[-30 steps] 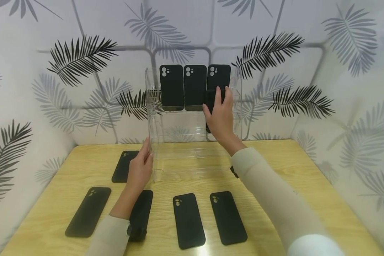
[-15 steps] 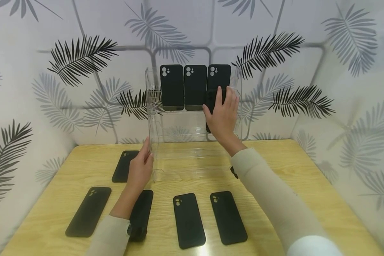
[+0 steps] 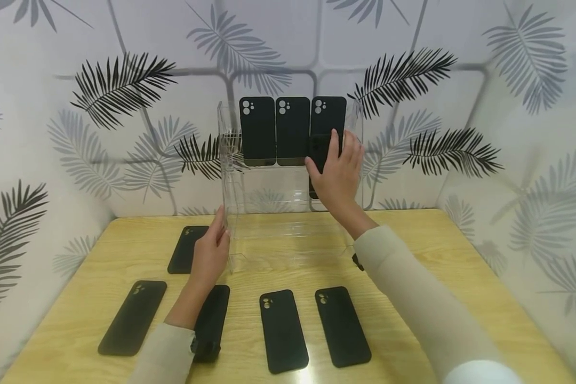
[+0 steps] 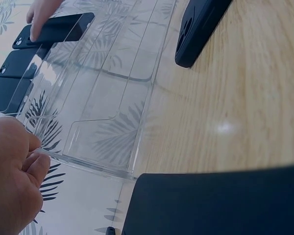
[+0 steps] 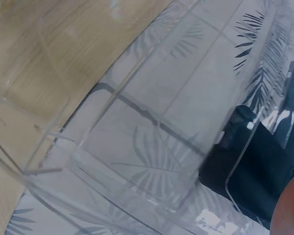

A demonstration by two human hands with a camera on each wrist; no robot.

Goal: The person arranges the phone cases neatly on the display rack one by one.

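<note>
A clear tiered display rack (image 3: 288, 230) stands at the back of the table. Its top tier bears three black phone cases, at left (image 3: 258, 128), middle (image 3: 293, 128) and right (image 3: 328, 112). Another black phone case (image 3: 319, 146) leans one tier lower on the right, overlapping the one above. My right hand (image 3: 338, 178) covers part of that lower case, its thumb tip by the left edge and its fingers extended over the front and right side. With curled fingers, my left hand (image 3: 211, 256) holds the rack's left side, also seen in the left wrist view.
Several black phone cases lie flat on the wooden table (image 3: 403, 320): back left (image 3: 187, 250), front left (image 3: 132, 318), under the left forearm (image 3: 215, 314), front middle (image 3: 284, 330) and front right (image 3: 343, 326). Leaf-patterned walls (image 3: 413, 112) enclose the table.
My right hand has shifted slightly right over the lower phone case, its fingers spreading and uncovering more of the case's upper left. The left hand and the rack have stayed put.
</note>
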